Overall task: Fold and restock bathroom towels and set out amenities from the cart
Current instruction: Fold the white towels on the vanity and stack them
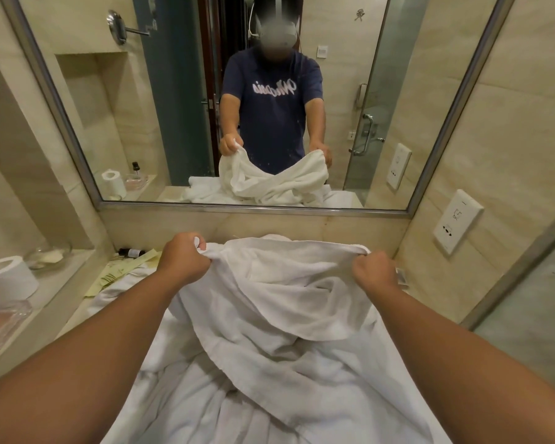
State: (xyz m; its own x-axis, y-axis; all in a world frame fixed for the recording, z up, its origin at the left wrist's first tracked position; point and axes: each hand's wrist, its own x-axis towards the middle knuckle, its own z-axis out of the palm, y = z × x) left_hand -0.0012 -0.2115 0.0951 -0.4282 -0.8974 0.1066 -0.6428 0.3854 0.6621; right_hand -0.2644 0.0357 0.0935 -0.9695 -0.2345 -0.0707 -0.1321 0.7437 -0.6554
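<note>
The towel pile (237, 405) sprawls below the mirror (253, 209). My left hand (183, 256) and right hand (374, 272) each clench the towel (285, 293) by its top edge. I'd stretch it taut before folding.

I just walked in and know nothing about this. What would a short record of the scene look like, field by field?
place: bathroom, facing a wall mirror
left hand: grips the top edge of the white towel
right hand: grips the same edge, apart from the left
towel state: lifted, unfolded, crumpled, draping onto more white linen
left ledge: toilet roll, glass dish
by the back wall: small dark bottle lying down
</note>
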